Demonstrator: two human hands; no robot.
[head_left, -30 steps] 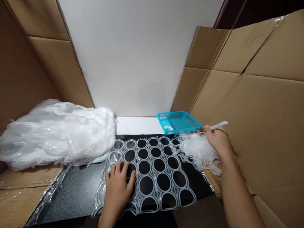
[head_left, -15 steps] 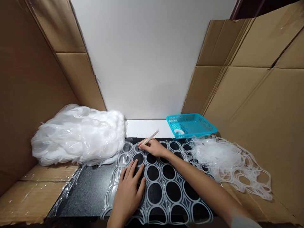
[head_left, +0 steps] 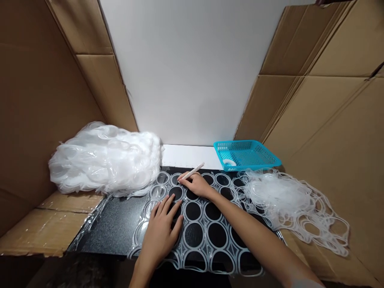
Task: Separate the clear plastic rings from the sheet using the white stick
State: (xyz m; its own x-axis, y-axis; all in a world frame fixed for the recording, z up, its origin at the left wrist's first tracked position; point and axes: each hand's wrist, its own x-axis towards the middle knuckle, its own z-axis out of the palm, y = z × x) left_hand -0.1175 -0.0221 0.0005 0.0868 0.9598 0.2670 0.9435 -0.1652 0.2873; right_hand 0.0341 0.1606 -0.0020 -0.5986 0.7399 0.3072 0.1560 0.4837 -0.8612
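As the splayed, empty left hand (head_left: 161,229) seemingly steadies the ringed sheet (head_left: 204,222), the right hand (head_left: 199,185) pinches a stick (head_left: 193,171) near the table's (head_left: 112,228) far edge.

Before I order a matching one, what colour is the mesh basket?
The mesh basket is turquoise blue, best seen in the head view.

The right grip (head_left: 197,185) holds a white stick (head_left: 194,171) at the ring-patterned sheet (head_left: 205,224).

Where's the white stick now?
Head view: the white stick is in the right hand, near centre, at the far end of the ring sheet, beyond the left hand.
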